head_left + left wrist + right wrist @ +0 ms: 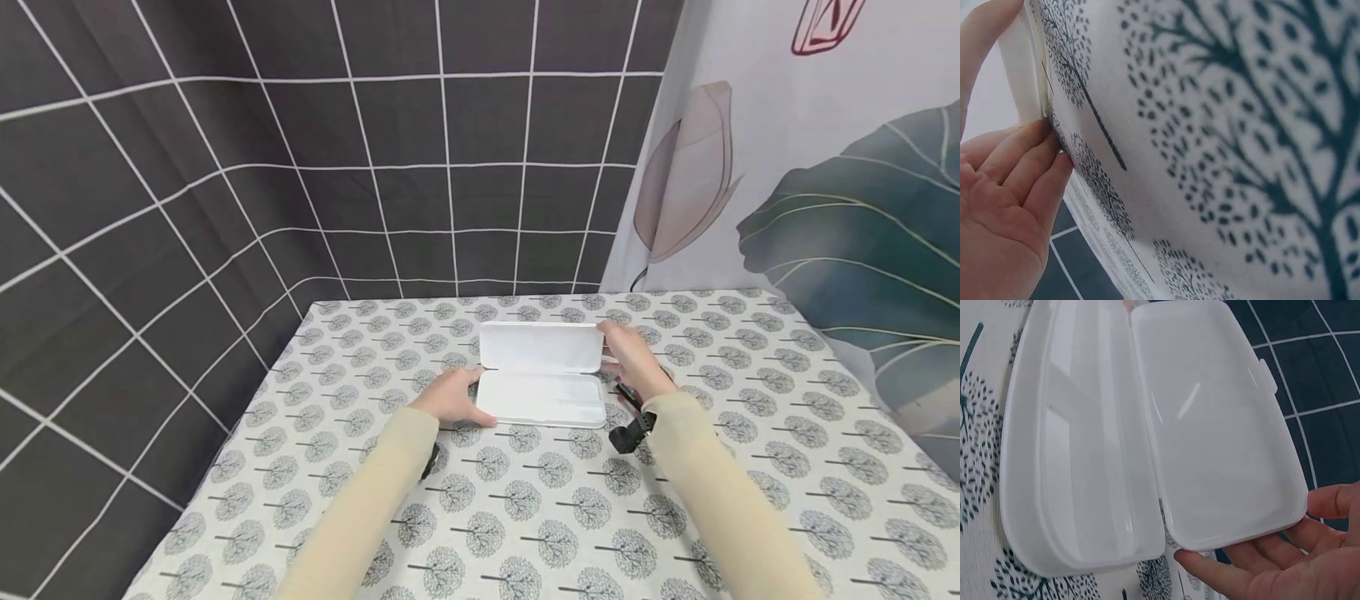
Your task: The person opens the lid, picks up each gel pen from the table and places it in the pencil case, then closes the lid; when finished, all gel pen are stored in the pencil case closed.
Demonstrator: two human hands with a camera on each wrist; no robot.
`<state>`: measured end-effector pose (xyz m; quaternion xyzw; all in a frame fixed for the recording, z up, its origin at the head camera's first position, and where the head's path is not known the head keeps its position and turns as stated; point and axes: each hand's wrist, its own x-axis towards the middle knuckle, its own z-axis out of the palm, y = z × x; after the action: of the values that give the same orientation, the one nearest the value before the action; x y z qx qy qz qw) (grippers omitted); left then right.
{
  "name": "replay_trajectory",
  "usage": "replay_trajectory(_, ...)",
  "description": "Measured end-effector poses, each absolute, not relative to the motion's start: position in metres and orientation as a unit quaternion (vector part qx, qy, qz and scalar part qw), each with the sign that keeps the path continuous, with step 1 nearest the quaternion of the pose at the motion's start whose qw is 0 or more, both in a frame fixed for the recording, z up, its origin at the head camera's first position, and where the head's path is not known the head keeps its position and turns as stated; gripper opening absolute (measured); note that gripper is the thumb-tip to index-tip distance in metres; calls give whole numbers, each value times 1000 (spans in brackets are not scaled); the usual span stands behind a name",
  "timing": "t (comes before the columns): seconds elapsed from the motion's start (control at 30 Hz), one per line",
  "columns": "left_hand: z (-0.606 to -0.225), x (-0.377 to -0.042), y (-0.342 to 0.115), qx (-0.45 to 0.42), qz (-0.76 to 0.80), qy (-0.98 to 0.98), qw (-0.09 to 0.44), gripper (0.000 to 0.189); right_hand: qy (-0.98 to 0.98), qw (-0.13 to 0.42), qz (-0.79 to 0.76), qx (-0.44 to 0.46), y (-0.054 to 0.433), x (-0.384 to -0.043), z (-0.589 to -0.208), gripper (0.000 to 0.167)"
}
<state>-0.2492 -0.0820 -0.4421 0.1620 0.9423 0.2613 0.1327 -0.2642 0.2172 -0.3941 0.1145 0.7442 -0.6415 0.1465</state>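
Observation:
A white plastic pencil case lies opened out on the table, its lid raised at the back. In the right wrist view the tray has nothing in it, and a small clasp tab sticks out from the lid's edge. My left hand grips the left end of the tray, thumb at the front and fingers toward the back. At the lid's right end, my right hand holds the edge between thumb and fingers. The left wrist view shows the left fingertips against the cloth beside the case.
Beside my right wrist lies a dark, pen-like thing, partly hidden by the arm. Tree-patterned cloth covers the table. A dark gridded curtain hangs behind and to the left; a printed white curtain hangs at the right.

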Motion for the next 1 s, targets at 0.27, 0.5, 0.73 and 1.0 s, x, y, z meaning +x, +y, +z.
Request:
replay_trajectory(0.27, -442, -250, -80, 166, 271, 939, 131, 109, 692, 121, -693, 162, 220, -269, -401, 56)
replay_trajectory(0.5, -445, -250, -86, 171, 261, 942, 122, 107, 688, 123, -695, 169, 217, -274, -412, 51)
replay_trajectory(0.73, -440, -248, -88, 174, 263, 941, 127, 106, 700, 138, -681, 166, 216, -274, -417, 47)
replay_trajectory(1.0, -436, -248, -85, 172, 271, 937, 135, 104, 697, 126, -685, 169, 217, -273, -417, 48)
